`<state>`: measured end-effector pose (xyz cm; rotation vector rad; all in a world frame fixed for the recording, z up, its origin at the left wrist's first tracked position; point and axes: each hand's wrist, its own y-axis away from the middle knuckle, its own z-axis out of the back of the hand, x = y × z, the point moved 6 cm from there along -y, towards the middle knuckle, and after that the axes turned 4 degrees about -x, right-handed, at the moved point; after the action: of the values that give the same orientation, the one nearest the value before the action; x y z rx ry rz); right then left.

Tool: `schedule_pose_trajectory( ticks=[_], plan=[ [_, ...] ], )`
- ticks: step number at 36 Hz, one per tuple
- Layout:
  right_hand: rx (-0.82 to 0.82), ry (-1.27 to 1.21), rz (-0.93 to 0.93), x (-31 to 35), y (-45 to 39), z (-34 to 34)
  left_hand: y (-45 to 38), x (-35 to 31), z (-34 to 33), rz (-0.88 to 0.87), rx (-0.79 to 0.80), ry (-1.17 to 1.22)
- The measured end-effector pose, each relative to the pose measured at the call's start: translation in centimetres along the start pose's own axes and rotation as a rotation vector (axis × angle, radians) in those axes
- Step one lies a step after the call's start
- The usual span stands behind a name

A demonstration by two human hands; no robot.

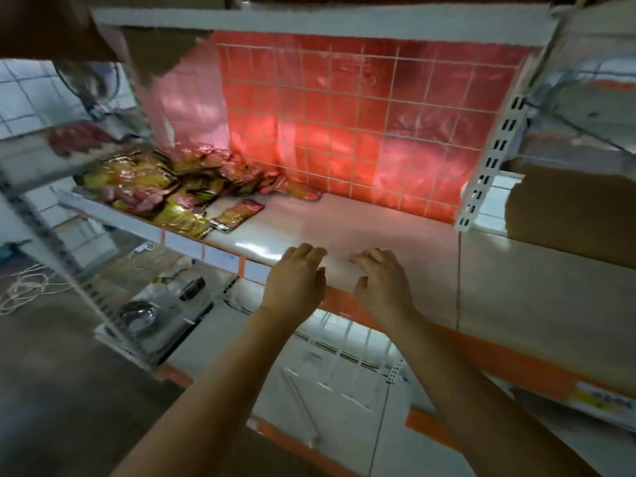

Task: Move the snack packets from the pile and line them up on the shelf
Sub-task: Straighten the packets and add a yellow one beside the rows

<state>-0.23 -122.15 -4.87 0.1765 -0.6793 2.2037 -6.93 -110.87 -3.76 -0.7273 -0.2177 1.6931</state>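
A pile of shiny yellow and red snack packets lies at the left end of the white shelf. One red packet lies flat at the pile's right edge, a yellow one beside it near the front lip. My left hand and my right hand rest side by side on the shelf's front edge, fingers loosely bent, holding nothing. Both hands are well to the right of the pile.
A red foil back panel behind a white wire grid closes the rear of the shelf. A slotted upright stands at the right. Another shelf board hangs overhead. A lower shelf with an orange strip sits beneath my arms.
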Motion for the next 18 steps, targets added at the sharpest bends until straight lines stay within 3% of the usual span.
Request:
schedule_pose_trajectory(
  ticks=[7,18],
  plan=[
    [0.026,-0.084,0.009,5.1,-4.7,-5.7,-1.4,9.5,1.8,0.063,-0.017,0.040],
    [0.192,0.043,-0.084,10.1,-15.3,-16.4,-7.4,24.5,2.7,0.174,0.009,-0.056]
  ],
)
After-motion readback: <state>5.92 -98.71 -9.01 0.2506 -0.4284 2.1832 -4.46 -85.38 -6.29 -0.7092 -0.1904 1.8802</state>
